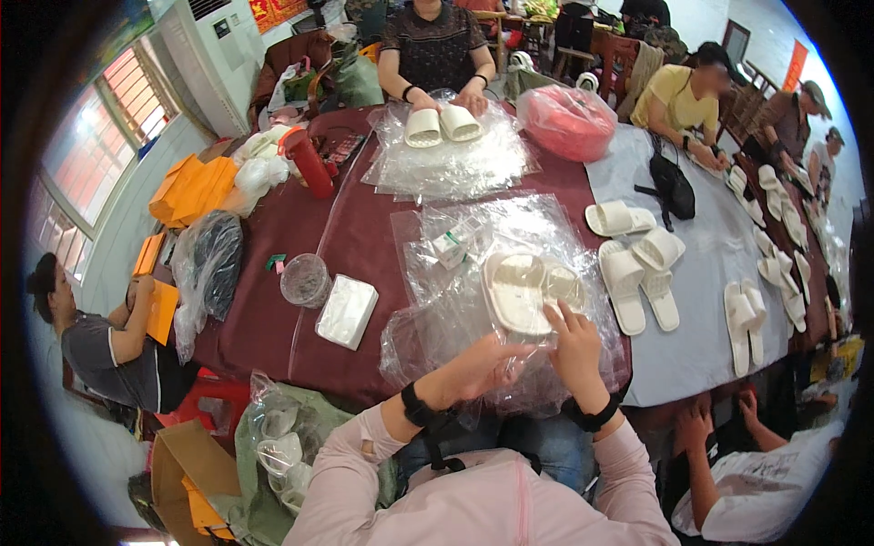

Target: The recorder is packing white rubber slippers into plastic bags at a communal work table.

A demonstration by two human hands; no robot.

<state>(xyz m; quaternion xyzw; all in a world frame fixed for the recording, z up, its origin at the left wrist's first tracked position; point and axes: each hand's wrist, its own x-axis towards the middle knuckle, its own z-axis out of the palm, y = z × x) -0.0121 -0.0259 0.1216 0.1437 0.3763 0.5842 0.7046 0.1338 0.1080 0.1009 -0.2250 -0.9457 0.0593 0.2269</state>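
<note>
A pair of white slippers (pixel 523 289) lies inside a clear plastic bag (pixel 455 323) on the dark red table (pixel 273 237) in front of me. My left hand (pixel 478 364) grips the near part of that bag, just below the slippers. My right hand (pixel 575 341) pinches the bag's edge at the near end of the slippers, fingers pointing up. Both wrists wear black bands. A stack of clear bags (pixel 455 241) lies flat beyond the slippers.
Loose white slippers (pixel 637 264) lie on the grey cloth to my right. A white box (pixel 347 311) and a clear round tub (pixel 304 279) sit to the left. Across the table a person holds white slippers (pixel 441 125) over more bags. Other people sit around; a sack of slippers (pixel 282 450) stands lower left.
</note>
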